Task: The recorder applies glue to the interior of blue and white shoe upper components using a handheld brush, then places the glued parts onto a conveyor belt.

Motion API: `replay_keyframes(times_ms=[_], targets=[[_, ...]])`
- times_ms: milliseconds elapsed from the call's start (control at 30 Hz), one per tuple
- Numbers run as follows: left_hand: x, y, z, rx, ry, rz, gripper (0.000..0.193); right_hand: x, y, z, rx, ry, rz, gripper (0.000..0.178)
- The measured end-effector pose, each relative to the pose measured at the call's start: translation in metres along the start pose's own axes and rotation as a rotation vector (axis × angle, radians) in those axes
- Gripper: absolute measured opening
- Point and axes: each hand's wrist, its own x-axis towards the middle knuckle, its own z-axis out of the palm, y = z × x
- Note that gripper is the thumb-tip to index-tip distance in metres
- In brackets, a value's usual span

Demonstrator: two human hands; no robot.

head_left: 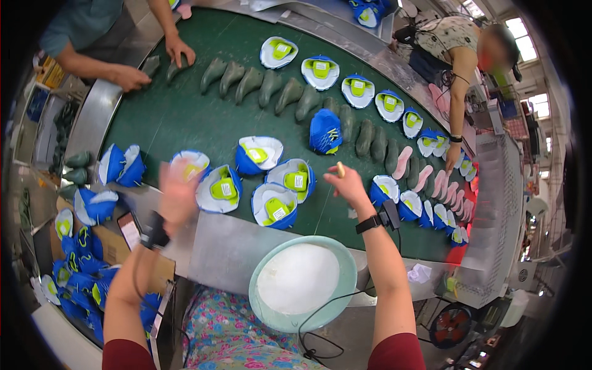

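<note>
- Hovering over the green conveyor belt [185, 117] in the middle of the head view, the right hand [349, 182] is pinching a small tan object [340, 169] between its fingertips, closed around it; what the object is cannot be told.
- Lying just left of that grip, in the centre of the frame, are three blue and white shoe uppers with yellow-green tongues [290, 179], clustered near the belt's lower edge and clear of the hand.
- Sitting above the right hand, toward upper centre, a blue upper [325, 131] is resting sole-side up beside a curved row of dark green shoe lasts [271, 87].
- Blurring with motion at left of centre, the left hand [176, 192] is hanging over another blue and white upper [189, 163]; how far its fingers are open cannot be told, nor whether it is touching it.
- Standing at lower centre, between the two forearms, a pale green basin of white powder [302, 282] is sitting on the grey metal ledge [216, 246] that borders the belt.
- Piling up at lower left, more blue uppers [77, 277] are crowding a cardboard box.
- Leaving open green belt at upper left of centre, the row of lasts is ending where another person's hands [179, 49] are touching lasts.
- Reaching in at right, a second person's hand [453, 155] is resting near pink insoles [441, 185].
</note>
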Motion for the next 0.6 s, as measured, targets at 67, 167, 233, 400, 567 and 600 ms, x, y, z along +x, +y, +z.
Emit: replay_keyframes(times_ms=[67, 167, 233, 400, 567, 600], targets=[[0.03, 0.075, 0.027, -0.303, -0.104, 0.23, 0.05, 0.032, 0.026, -0.024, -0.131, 0.27, -0.031, 0.027], [0.04, 0.156, 0.084, -0.38, -0.288, 0.304, 0.054, 0.073, 0.03, -0.026, -0.125, 0.314, 0.116, 0.027], [0.057, 0.186, 0.103, -0.375, -0.296, 0.34, 0.055, 0.085, 0.03, -0.018, -0.062, 0.246, 0.269, 0.026], [0.08, 0.158, 0.108, -0.133, -0.511, 0.566, 0.055, 0.075, 0.058, -0.027, 0.037, 0.163, 0.194, 0.027], [0.137, 0.146, 0.098, -0.273, -0.378, 0.247, 0.058, 0.059, 0.063, -0.058, 0.17, 0.042, 0.221, 0.025], [0.156, 0.151, 0.107, -0.493, -0.195, -0.015, 0.06, 0.061, 0.061, -0.055, 0.19, 0.036, 0.198, 0.025]])
